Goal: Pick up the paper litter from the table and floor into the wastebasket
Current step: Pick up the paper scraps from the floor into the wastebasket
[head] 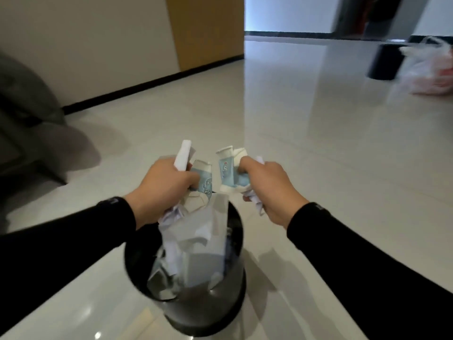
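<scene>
Two hands hover over one black wastebasket (235,285) on the floor: the left hand (160,190) and the right hand (268,190) each clench one crushed paper cup with crumpled paper.

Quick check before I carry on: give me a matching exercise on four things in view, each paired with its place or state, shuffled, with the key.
1. left hand
2. right hand
3. wastebasket
4. plastic bag

A. on the floor, far right
B. below the hands, paper inside
C. grip shut on crushed paper cups and a white roll
D. grip shut on crushed cups and crumpled paper

Pairs: 1-C, 2-D, 3-B, 4-A
</scene>
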The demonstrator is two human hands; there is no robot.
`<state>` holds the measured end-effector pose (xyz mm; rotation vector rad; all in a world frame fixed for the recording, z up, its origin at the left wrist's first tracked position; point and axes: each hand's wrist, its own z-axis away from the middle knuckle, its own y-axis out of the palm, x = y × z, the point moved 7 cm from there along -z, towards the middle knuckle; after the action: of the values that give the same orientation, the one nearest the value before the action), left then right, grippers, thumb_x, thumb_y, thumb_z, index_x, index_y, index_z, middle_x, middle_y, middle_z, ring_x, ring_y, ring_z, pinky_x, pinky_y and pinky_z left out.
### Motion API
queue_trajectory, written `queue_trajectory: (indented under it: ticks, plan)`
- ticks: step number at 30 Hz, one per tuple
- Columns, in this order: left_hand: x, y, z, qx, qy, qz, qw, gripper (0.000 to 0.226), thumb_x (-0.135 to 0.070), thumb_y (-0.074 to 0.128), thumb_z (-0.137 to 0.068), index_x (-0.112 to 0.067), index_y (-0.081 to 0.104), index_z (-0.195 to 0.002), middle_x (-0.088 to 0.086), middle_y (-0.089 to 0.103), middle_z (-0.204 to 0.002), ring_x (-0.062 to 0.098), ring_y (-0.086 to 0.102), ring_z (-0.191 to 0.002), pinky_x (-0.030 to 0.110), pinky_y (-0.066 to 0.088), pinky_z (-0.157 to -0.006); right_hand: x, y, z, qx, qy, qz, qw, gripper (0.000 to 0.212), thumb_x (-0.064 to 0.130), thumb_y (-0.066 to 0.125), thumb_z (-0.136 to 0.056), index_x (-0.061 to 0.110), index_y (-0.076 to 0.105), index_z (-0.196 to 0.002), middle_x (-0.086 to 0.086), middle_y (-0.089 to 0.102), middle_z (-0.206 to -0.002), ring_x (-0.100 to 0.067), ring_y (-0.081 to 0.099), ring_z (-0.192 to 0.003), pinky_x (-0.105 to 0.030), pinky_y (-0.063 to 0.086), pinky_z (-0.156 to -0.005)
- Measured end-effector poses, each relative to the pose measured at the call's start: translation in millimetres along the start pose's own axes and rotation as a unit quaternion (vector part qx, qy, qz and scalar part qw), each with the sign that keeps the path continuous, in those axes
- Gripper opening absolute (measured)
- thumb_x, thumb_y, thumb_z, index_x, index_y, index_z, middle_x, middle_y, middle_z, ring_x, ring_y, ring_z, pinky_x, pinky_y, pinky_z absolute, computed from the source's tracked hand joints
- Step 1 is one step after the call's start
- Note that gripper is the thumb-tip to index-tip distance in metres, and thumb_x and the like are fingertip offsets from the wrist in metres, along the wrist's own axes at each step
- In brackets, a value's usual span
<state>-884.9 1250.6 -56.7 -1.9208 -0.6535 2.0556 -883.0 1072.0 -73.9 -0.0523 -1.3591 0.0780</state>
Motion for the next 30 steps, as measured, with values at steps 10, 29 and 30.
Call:
queue_trajectory:
  ticks: [10,29,30]
  plan:
    - [106.5,10.0,36.8,0.098,0.031,-0.274,0.956,0.028,-0.032,0.059,-0.081,-0.013,0.056,-0.102,0.009,0.059,-0.105,0.029,0.057,-0.095,0.041,0.047,-0.084,-81.3,103.6,23.8,0.089,-0.099,0.389,0.911,0.036,0.029,0.052,-0.083,0.014,0.044,-0.115,-0.01,0.042,-0.119,-0.027,0.039,-0.114,-0.035,0.034,-0.101]
    - [51.2,-11.2,30.8,0.304,-0.027,-0.462,0.833,0.02,-0.048,0.063,-0.076,-0.028,0.061,-0.077,-0.006,0.069,-0.072,0.005,0.059,-0.06,0.018,0.043,-0.055,-63.5,92.6,48.6,0.216,-0.184,0.474,0.834,0.018,0.021,0.054,-0.086,0.016,0.071,-0.089,-0.007,0.07,-0.097,-0.026,0.063,-0.092,-0.032,0.051,-0.08]
    - [54.5,-5.2,32.3,0.323,-0.033,-0.46,0.827,0.022,-0.05,0.064,-0.074,-0.028,0.062,-0.078,-0.005,0.07,-0.072,0.007,0.06,-0.061,0.019,0.046,-0.058,-69.5,94.2,47.9,0.221,-0.186,0.499,0.817,0.02,0.018,0.052,-0.086,0.014,0.071,-0.092,-0.01,0.07,-0.1,-0.029,0.062,-0.096,-0.034,0.051,-0.08]
